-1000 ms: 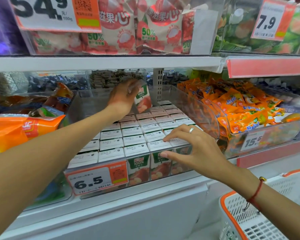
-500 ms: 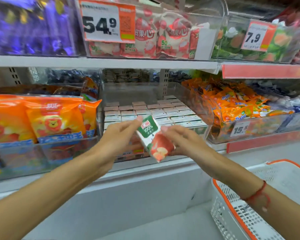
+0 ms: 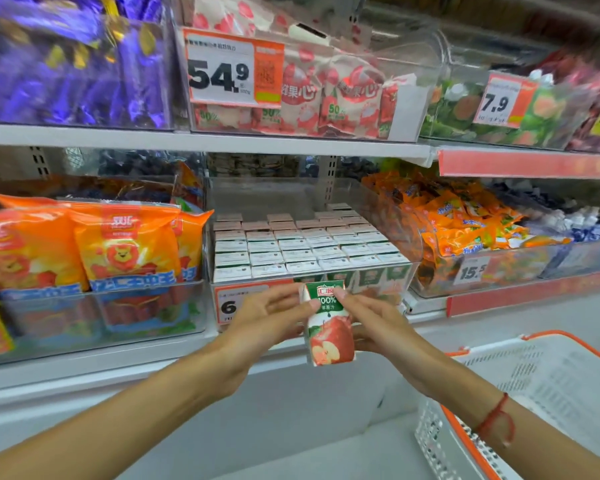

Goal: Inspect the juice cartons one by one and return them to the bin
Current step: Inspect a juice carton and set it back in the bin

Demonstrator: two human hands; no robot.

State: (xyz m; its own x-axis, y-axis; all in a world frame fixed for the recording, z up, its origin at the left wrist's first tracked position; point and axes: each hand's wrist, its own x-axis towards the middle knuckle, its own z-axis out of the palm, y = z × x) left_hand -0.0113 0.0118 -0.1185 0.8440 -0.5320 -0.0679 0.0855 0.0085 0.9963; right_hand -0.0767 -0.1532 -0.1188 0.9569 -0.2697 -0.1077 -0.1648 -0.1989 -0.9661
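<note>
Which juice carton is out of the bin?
The carton with the apple picture, held upright between both hands before the bin; the others sit packed inside.

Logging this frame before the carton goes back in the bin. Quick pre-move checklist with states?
1. Juice carton held by both hands: ok, left hand and right hand pinch it.
2. Carton upright, front label readable: ok.
3. Carton damage-free: front ok, back cannot tell.
4. Free slot in the bin: ok, back rows show gaps.
5. Path to the bin unobstructed: ok.
</note>
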